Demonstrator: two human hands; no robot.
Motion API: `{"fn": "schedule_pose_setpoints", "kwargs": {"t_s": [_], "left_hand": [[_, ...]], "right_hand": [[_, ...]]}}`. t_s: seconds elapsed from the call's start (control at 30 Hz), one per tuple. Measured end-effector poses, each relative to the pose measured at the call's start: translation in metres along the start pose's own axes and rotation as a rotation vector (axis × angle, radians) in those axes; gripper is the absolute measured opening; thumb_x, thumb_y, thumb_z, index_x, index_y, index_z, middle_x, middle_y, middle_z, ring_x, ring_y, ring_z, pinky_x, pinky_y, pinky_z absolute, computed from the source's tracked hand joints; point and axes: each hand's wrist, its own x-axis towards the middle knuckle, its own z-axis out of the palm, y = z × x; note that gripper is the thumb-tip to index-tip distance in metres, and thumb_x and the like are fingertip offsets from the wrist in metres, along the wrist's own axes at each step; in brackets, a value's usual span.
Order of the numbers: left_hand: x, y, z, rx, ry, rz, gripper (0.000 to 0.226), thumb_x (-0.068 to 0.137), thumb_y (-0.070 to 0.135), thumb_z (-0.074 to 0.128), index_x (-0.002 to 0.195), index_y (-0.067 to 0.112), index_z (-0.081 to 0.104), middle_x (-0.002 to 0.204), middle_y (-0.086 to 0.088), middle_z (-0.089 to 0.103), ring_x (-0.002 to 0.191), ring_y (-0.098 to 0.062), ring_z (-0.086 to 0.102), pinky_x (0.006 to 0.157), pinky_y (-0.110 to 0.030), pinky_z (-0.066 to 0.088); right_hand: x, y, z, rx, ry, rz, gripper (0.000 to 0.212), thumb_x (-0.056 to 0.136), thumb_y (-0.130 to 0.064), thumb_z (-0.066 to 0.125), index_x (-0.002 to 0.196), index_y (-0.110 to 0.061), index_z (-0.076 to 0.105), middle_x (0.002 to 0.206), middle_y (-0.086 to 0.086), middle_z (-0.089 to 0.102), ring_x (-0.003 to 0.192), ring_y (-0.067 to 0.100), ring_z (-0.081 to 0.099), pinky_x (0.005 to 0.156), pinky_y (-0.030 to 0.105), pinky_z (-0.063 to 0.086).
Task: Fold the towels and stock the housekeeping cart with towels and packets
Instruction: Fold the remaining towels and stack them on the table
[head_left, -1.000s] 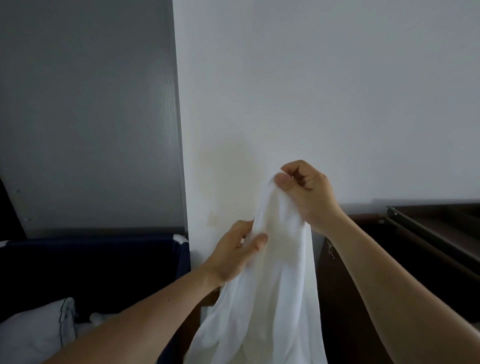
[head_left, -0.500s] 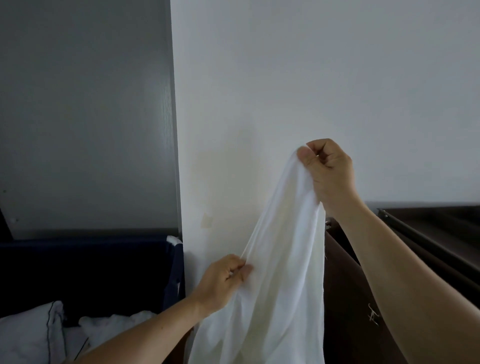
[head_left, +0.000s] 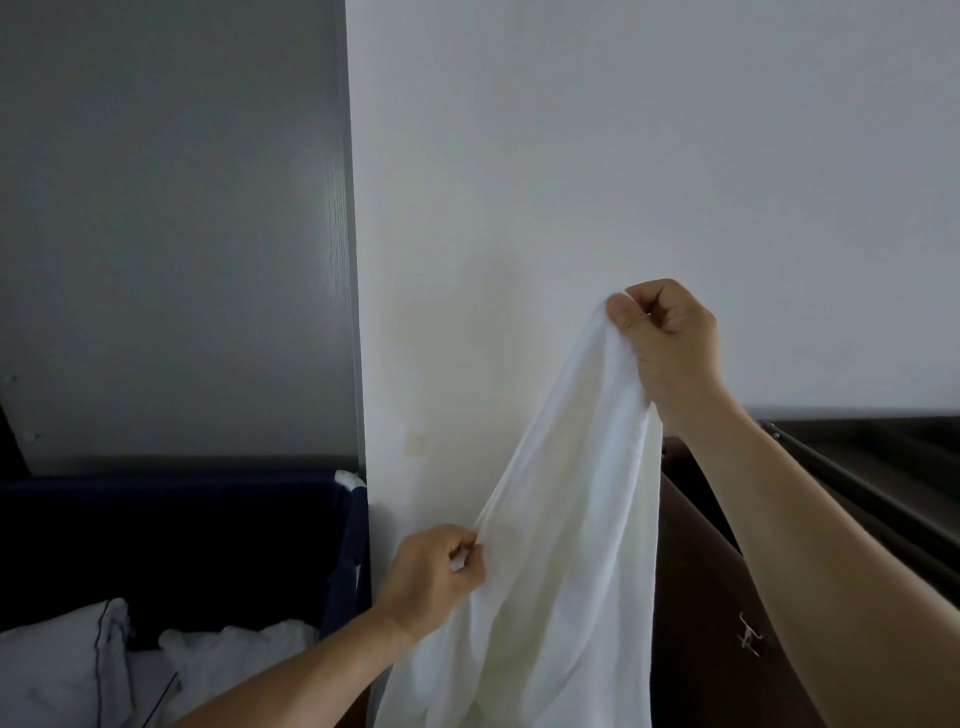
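Note:
A white towel (head_left: 566, 519) hangs in front of a white wall, running out of view at the bottom. My right hand (head_left: 670, 343) holds it up high, pinching its top corner between thumb and curled fingers. Lower and to the left, my left hand (head_left: 431, 577) pinches the towel's left edge, pulling that edge taut into a slanted line between the two hands.
A dark blue fabric bin (head_left: 208, 545) stands at the lower left with white linen (head_left: 223, 660) and a white pillow with dark piping (head_left: 57, 665) inside. A dark brown cart or cabinet (head_left: 717, 597) with a small metal latch (head_left: 748, 634) stands at the right.
My right hand has lifted the towel corner up and to the right. My left hand has slid down along the towel's left edge, spreading the cloth.

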Motion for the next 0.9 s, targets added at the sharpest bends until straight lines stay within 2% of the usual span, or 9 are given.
{"fn": "schedule_pose_setpoints", "kwargs": {"t_s": [0.07, 0.13, 0.23, 0.33, 0.47, 0.6, 0.67, 0.77, 0.9], "left_hand": [[0.001, 0.001, -0.002, -0.046, 0.027, -0.033, 0.013, 0.093, 0.024, 0.066, 0.086, 0.019, 0.075, 0.082, -0.004, 0.073, 0.077, -0.02, 0.069, 0.074, -0.03, 0.059], [0.001, 0.002, -0.006, -0.113, 0.082, -0.076, 0.014, 0.091, 0.022, 0.069, 0.085, 0.034, 0.072, 0.083, 0.008, 0.075, 0.078, -0.012, 0.071, 0.07, -0.02, 0.058], [0.003, 0.0, -0.011, -0.201, 0.114, -0.139, 0.014, 0.09, 0.017, 0.07, 0.092, 0.03, 0.072, 0.085, 0.021, 0.074, 0.08, 0.0, 0.07, 0.067, -0.01, 0.053], [0.006, -0.003, -0.016, -0.218, 0.156, -0.167, 0.007, 0.09, 0.014, 0.07, 0.095, 0.019, 0.073, 0.084, 0.01, 0.075, 0.08, -0.003, 0.07, 0.066, -0.011, 0.053], [0.01, -0.007, -0.024, -0.219, 0.171, -0.201, 0.015, 0.091, 0.013, 0.067, 0.102, 0.02, 0.059, 0.087, 0.001, 0.071, 0.081, -0.01, 0.068, 0.071, -0.021, 0.057], [0.016, -0.009, -0.037, -0.17, 0.088, -0.244, 0.012, 0.094, 0.022, 0.062, 0.103, 0.028, 0.066, 0.093, 0.01, 0.073, 0.087, -0.005, 0.068, 0.073, -0.018, 0.054], [0.021, -0.001, -0.047, -0.16, 0.061, -0.243, 0.013, 0.095, 0.023, 0.061, 0.096, 0.032, 0.071, 0.091, 0.016, 0.074, 0.086, -0.001, 0.068, 0.075, -0.017, 0.051], [0.041, 0.029, -0.063, -0.045, 0.073, -0.134, 0.016, 0.095, 0.022, 0.06, 0.093, 0.034, 0.07, 0.085, 0.02, 0.071, 0.082, 0.007, 0.064, 0.073, -0.006, 0.043], [0.077, 0.089, -0.059, 0.161, 0.052, 0.106, 0.017, 0.092, 0.016, 0.059, 0.101, 0.02, 0.073, 0.09, 0.013, 0.069, 0.081, -0.002, 0.06, 0.07, 0.001, 0.037]], "right_hand": [[0.0, 0.001, 0.0, 0.004, 0.001, -0.001, 0.013, 0.079, -0.042, 0.068, 0.068, -0.043, 0.063, 0.055, -0.024, 0.051, 0.051, -0.003, 0.043, 0.047, 0.01, 0.038], [0.001, 0.001, 0.0, 0.004, 0.013, -0.005, 0.011, 0.079, -0.043, 0.068, 0.068, -0.043, 0.063, 0.056, -0.024, 0.053, 0.052, -0.004, 0.044, 0.048, 0.009, 0.038], [0.004, 0.004, -0.003, 0.002, 0.044, -0.008, 0.013, 0.08, -0.041, 0.068, 0.068, -0.044, 0.063, 0.059, -0.026, 0.056, 0.054, -0.005, 0.047, 0.051, 0.009, 0.039], [0.006, 0.007, -0.007, -0.014, 0.078, 0.003, 0.016, 0.082, -0.039, 0.067, 0.068, -0.046, 0.063, 0.06, -0.026, 0.056, 0.054, -0.006, 0.048, 0.052, 0.009, 0.04], [0.01, 0.013, -0.015, -0.027, 0.106, 0.002, 0.016, 0.081, -0.039, 0.067, 0.068, -0.047, 0.063, 0.061, -0.027, 0.058, 0.055, -0.007, 0.049, 0.052, 0.008, 0.039], [0.012, 0.028, -0.021, -0.15, 0.08, 0.05, 0.013, 0.083, -0.039, 0.068, 0.072, -0.037, 0.063, 0.065, -0.029, 0.059, 0.055, -0.006, 0.049, 0.059, 0.019, 0.042], [0.01, 0.037, -0.028, -0.251, 0.052, 0.103, 0.011, 0.088, -0.034, 0.069, 0.08, -0.029, 0.062, 0.085, -0.023, 0.066, 0.068, -0.004, 0.053, 0.07, 0.026, 0.041], [-0.001, 0.043, -0.033, -0.485, -0.118, 0.139, 0.011, 0.092, -0.027, 0.067, 0.098, -0.019, 0.064, 0.123, -0.001, 0.062, 0.103, 0.017, 0.057, 0.089, 0.03, 0.04], [-0.041, 0.03, -0.006, -0.516, -0.542, 0.102, 0.034, 0.091, -0.027, 0.069, 0.123, -0.021, 0.061, 0.108, -0.013, 0.061, 0.094, 0.01, 0.055, 0.081, 0.019, 0.035]]}}
